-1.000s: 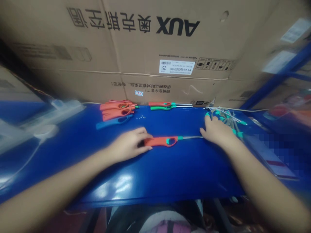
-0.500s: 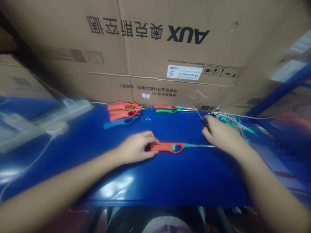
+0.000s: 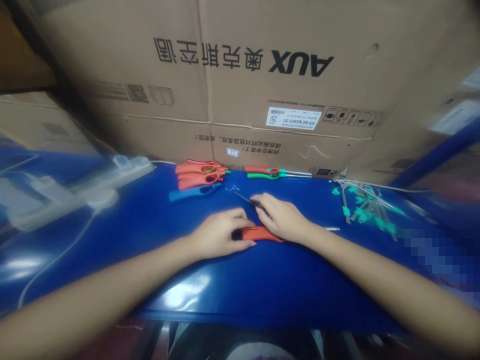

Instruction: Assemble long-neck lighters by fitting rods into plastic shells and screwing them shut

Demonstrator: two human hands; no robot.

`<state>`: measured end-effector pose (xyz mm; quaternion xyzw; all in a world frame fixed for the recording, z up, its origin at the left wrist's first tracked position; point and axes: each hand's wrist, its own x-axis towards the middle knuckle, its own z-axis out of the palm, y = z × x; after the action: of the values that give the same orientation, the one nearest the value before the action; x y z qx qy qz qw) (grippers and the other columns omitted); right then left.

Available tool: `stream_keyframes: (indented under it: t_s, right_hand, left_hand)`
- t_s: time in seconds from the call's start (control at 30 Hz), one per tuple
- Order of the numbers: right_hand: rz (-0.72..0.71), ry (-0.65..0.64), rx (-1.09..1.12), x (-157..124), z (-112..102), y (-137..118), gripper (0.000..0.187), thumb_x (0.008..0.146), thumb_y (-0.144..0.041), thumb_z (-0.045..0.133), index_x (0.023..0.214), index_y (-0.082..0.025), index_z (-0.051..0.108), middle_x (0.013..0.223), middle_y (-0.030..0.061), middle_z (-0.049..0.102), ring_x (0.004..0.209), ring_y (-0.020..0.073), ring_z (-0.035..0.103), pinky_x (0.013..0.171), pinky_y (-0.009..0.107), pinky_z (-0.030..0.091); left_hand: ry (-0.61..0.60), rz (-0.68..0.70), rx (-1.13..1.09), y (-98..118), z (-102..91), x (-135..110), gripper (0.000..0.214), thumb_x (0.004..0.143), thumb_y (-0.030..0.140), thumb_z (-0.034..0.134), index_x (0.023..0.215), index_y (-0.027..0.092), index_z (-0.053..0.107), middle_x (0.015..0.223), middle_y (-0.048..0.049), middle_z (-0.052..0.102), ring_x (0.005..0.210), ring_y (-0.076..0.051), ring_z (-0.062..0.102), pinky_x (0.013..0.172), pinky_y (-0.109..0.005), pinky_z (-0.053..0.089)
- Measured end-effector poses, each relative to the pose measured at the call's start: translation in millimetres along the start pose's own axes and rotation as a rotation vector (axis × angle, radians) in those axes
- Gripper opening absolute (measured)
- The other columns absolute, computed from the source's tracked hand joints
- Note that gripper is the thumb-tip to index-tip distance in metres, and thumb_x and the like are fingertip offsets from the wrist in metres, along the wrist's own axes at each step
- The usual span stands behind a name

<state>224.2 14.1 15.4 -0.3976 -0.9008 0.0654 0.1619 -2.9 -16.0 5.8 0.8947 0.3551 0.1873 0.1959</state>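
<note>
An orange long-nosed lighter [image 3: 258,233] lies across the middle of the blue table [image 3: 262,280], its metal tube [image 3: 332,229] pointing right. My left hand [image 3: 221,233] is closed on the lighter's left handle end. My right hand [image 3: 283,218] lies over the lighter's middle, fingers pinched on a thin dark tool [image 3: 247,199] that points up and to the left. The lighter's trigger part is hidden under my right hand.
Orange lighter bodies [image 3: 198,175] and a blue one [image 3: 195,192] lie at the back centre, beside two finished lighters [image 3: 275,173]. Metal tubes with teal tips [image 3: 365,207] are piled at right. A big cardboard box [image 3: 243,75] walls off the back. A white power strip [image 3: 123,169] sits left.
My right hand has swung from the tube pile at the right to over the lighter's middle, now carrying the thin dark tool. My left hand stays on the handle end.
</note>
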Motion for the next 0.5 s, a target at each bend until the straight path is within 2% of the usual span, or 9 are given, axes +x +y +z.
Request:
stream_keyframes:
  t_s: [0.27,0.37,0.43,0.5]
  right_hand:
    - [-0.041,0.013,0.057,5.8,7.4,4.9,0.038,0.104,-0.028,0.037,0.138,-0.017,0.051,0.133,0.0145,0.062,0.117,0.0265,0.064,0.097,0.044,0.054]
    - [-0.036,0.074,0.094,4.6,5.0,5.4,0.038,0.103,-0.028,0.038,0.136,-0.015,0.053,0.136,0.0157,0.061,0.121,0.0275,0.062,0.1,0.045,0.052]
    - [0.002,0.157,0.175,1.5,0.1,3.7,0.035,0.102,-0.028,0.04,0.131,-0.016,0.056,0.126,0.0134,0.067,0.112,0.025,0.065,0.095,0.041,0.053]
    - [0.093,0.252,0.289,-3.9,-7.9,0.5,0.03,0.1,-0.03,0.045,0.123,-0.018,0.061,0.102,0.0079,0.072,0.087,0.0197,0.068,0.08,0.034,0.055]
  left_hand:
    - [-0.009,0.024,0.018,0.1,-0.5,-0.7,0.037,0.091,0.045,0.067,0.119,0.021,0.07,0.107,-0.0044,0.065,0.092,-0.019,0.064,0.082,-0.028,0.05]
    - [-0.007,0.022,0.023,0.3,-0.8,-0.6,0.037,0.092,0.044,0.067,0.12,0.021,0.069,0.108,-0.0045,0.065,0.092,-0.019,0.065,0.083,-0.029,0.05]
    - [-0.007,0.022,0.018,0.4,-0.5,-0.8,0.038,0.092,0.045,0.066,0.121,0.021,0.069,0.108,-0.0047,0.065,0.093,-0.019,0.065,0.084,-0.029,0.05]
    - [-0.004,0.027,0.011,0.5,0.2,-1.4,0.041,0.092,0.047,0.066,0.123,0.021,0.069,0.11,-0.0047,0.066,0.095,-0.02,0.065,0.085,-0.029,0.051]
